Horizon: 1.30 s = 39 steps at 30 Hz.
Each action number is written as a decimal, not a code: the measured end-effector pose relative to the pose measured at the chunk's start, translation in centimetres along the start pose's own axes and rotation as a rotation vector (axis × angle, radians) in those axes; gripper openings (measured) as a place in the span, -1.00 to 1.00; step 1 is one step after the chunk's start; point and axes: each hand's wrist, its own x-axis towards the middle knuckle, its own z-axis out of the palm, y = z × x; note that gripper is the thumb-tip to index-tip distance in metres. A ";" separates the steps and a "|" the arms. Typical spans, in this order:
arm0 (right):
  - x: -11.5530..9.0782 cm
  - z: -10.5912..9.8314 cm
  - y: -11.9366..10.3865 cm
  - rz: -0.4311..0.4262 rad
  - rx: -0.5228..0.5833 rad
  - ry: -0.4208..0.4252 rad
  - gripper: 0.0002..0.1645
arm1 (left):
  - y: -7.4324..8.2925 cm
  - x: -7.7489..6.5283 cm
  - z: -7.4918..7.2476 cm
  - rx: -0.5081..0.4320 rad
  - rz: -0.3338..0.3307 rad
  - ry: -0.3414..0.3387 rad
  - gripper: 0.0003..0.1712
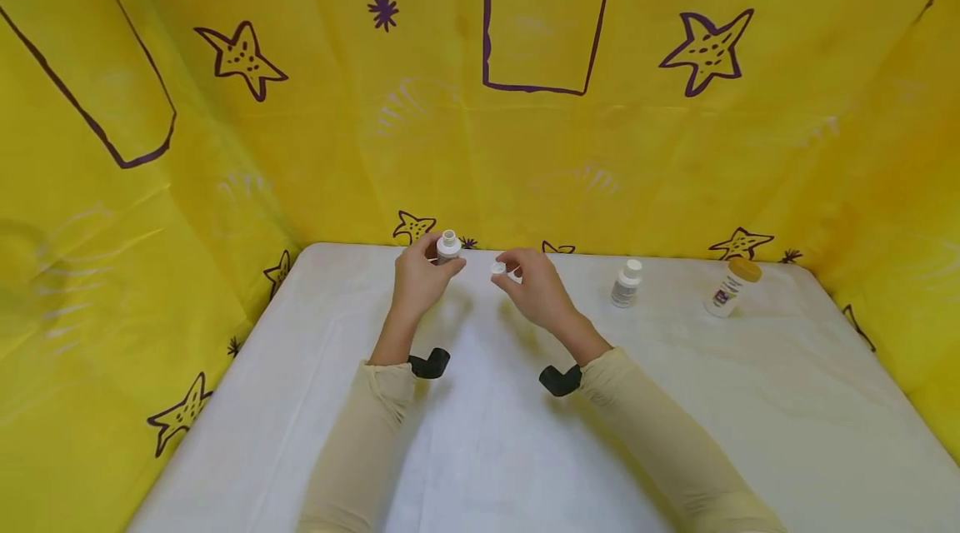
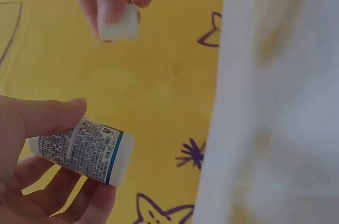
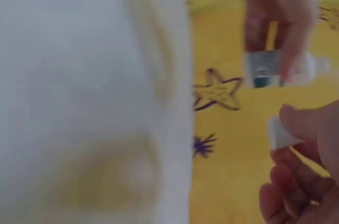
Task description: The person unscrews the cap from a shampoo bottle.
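My left hand (image 1: 421, 277) grips a small white pill bottle (image 2: 87, 151) with a printed label and a blue band. In the head view the bottle's narrow mouth points up and is uncapped. A short way to the right, my right hand (image 1: 538, 287) pinches a white screw cap (image 3: 279, 133) between thumb and fingers. The cap and bottle are apart, both held above the far part of the table. In the left wrist view the cap (image 2: 121, 24) shows beyond the bottle, partly behind a fingertip.
A second white bottle (image 1: 626, 283) with its cap on stands on the white-covered table (image 1: 480, 450), right of my right hand. Farther right is a white bottle with an orange-yellow lid (image 1: 733, 288). Yellow drawn-on sheeting (image 1: 420, 141) rises behind the table and at both sides.
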 end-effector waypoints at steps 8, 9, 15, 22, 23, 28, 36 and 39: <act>1.9 3.9 0.8 -0.020 -0.177 -0.201 -0.66 | -2.7 1.5 0.3 0.083 -0.044 0.002 -0.40; 2.1 4.3 0.9 -0.019 -0.194 -0.213 -0.67 | -2.9 1.6 0.4 0.095 -0.053 0.003 -0.41; 2.7 6.1 1.3 0.016 -0.243 -0.246 -0.69 | -4.3 2.0 0.7 0.134 -0.126 -0.003 -0.40; 2.8 6.9 1.6 0.004 -0.200 -0.239 -0.69 | -5.3 2.2 0.6 0.154 -0.152 -0.006 -0.41; 2.8 6.9 1.7 -0.002 -0.194 -0.238 -0.69 | -5.3 2.2 0.6 0.159 -0.152 -0.007 -0.41; 2.6 7.2 1.6 0.001 -0.173 -0.250 -0.71 | -5.8 2.1 0.5 0.168 -0.155 -0.013 -0.40; 2.8 7.2 1.6 0.025 -0.172 -0.291 -0.69 | -6.4 2.1 0.5 0.124 -0.225 -0.042 -0.37; 2.9 7.2 1.6 0.029 -0.168 -0.296 -0.70 | -6.5 2.3 0.5 0.114 -0.236 -0.057 -0.35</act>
